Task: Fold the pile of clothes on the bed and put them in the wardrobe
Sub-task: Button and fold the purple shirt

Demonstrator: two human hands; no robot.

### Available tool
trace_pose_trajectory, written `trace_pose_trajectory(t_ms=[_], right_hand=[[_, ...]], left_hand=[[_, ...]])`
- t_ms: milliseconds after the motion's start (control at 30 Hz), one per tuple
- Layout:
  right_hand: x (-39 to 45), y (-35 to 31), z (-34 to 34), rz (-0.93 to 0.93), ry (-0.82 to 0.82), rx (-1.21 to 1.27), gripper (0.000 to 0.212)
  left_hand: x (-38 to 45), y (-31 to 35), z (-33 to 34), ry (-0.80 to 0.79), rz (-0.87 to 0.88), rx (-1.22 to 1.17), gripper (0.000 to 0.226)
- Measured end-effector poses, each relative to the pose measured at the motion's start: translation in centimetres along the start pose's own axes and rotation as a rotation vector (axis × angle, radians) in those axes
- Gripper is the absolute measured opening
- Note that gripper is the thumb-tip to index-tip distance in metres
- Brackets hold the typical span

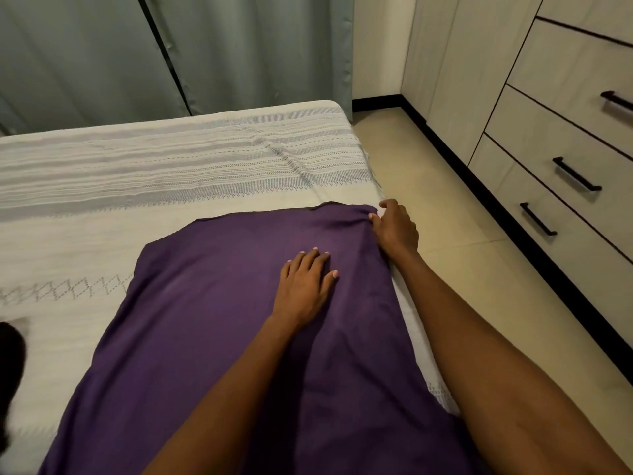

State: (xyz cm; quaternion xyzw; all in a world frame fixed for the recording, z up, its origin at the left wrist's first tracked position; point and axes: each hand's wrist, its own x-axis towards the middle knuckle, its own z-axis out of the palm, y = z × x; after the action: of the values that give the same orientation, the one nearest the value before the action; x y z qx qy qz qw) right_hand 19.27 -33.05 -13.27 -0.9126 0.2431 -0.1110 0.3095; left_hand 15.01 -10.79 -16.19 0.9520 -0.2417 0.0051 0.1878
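purple garment point(219, 337) under flat left hand point(305, 286), fingers straight, right hand point(395, 228) fingers pinching its corner

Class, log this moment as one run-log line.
left hand: flat on purple garment | right hand: pinching its far corner | garment: spread on bed | wardrobe: drawers shut

Purple garment point(212, 337) spread flat on the bed point(137, 173).
The left hand point(305, 282) pressed flat on the cloth; the right hand point(394, 228) pinched its far corner beside the wardrobe point(548, 108) drawers.
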Motion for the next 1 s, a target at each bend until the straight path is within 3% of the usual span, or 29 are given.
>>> trace_pose_trajectory(t_ms=[267, 367, 500, 600, 700, 867, 1000], right_hand=[[-5.4, 2.5, -2.9, 0.107, -0.247, -0.073, 0.045], [-6.6, 2.5, -3.8, 0.137, -0.328, -0.124, 0.043], [-8.4, 2.8, -5.2, 0.108, -0.252, -0.138, 0.038], [-9.8, 3.2, -5.7, 0.105, -0.212, -0.095, 0.038], [-11.3, 3.4, -6.4, 0.084, -0.288, -0.053, 0.044], [-13.7, 4.0, -6.9, 0.073, -0.422, -0.108, 0.049], [-15.6, 2.9, -6.2, 0.048, -0.178, -0.21, 0.041]], left_hand=[[-5.0, 5.6, -0.4, 0.171, 0.341, 0.037, 0.033], [-8.5, 8.1, -0.3, 0.019, 0.485, -0.068, 0.031], [-10.9, 9.8, 0.5, -0.155, 0.579, 0.009, 0.037], [-11.3, 11.6, 0.0, -0.145, 0.547, 0.02, 0.03], [-12.2, 12.7, -0.1, -0.193, 0.524, -0.058, 0.03], [-14.4, 10.9, -2.4, -0.218, 0.274, -0.374, 0.041], [-15.8, 6.7, -4.5, -0.075, 0.138, -0.363, 0.044]])
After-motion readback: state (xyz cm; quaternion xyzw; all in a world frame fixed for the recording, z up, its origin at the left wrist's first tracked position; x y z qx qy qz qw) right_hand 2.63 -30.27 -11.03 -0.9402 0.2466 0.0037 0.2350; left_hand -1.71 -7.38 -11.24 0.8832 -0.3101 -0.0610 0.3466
